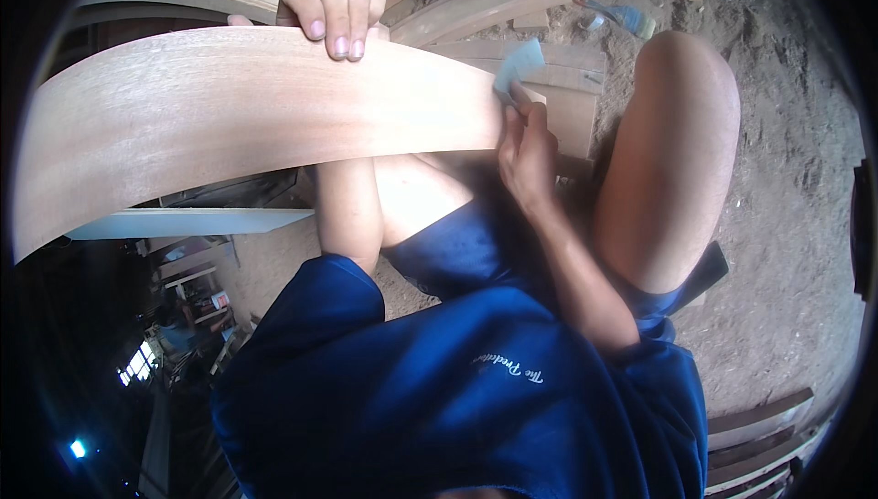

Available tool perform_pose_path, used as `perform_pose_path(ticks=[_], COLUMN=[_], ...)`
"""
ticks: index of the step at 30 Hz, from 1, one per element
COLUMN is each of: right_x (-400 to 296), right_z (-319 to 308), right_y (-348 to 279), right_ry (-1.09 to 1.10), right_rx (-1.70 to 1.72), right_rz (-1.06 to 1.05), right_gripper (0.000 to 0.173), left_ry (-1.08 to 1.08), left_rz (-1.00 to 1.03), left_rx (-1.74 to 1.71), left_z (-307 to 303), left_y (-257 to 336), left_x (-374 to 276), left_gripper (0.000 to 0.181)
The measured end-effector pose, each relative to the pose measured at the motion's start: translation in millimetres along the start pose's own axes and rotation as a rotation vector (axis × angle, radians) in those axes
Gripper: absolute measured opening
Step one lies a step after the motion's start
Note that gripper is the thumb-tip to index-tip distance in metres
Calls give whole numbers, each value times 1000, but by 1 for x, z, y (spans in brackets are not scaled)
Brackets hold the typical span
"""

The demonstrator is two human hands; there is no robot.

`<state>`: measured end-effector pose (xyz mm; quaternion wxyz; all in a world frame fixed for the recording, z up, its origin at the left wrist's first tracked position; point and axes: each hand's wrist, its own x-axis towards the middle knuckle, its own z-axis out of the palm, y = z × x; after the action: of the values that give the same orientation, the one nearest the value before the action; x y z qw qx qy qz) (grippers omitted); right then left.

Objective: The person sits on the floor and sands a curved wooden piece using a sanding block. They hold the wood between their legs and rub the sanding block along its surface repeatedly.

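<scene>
A long, pale wooden board, curved in outline, lies across the view above my lap. My left forearm passes beneath it, and my left hand hooks over the far edge with the fingertips resting on the face. At the board's right end, my right hand pinches a small pale-blue flat piece against or close to the end. That piece is blurred, so its exact kind is unclear. My right fingers are partly hidden by it.
Flat wood pieces lie on the dirt floor beyond my right hand, with a paintbrush farther off. Curved wooden frames stand at the top. Wooden slats sit at lower right. Another person is in the distance, left.
</scene>
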<state>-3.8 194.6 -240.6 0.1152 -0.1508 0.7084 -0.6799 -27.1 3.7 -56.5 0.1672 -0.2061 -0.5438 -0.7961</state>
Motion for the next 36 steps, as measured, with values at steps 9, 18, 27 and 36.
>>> perform_pose_path(ticks=[9,18,27,36], right_x=[1,-2,-6,3], right_z=[2,6,1,-1], right_y=[-35,-38,3,8], right_ry=[-1,58,-70,3], right_rx=[17,-83,-32,1], right_rz=[-256,-340,18,-113], right_gripper=[33,42,37,18], left_ry=[-30,-19,-20,31], left_rz=[5,5,13,-37], left_rx=[-13,-24,-6,-4], left_z=[-9,-4,-10,7], left_y=[-3,-2,-2,4], left_x=[4,3,3,-1], left_gripper=[72,71,73,64])
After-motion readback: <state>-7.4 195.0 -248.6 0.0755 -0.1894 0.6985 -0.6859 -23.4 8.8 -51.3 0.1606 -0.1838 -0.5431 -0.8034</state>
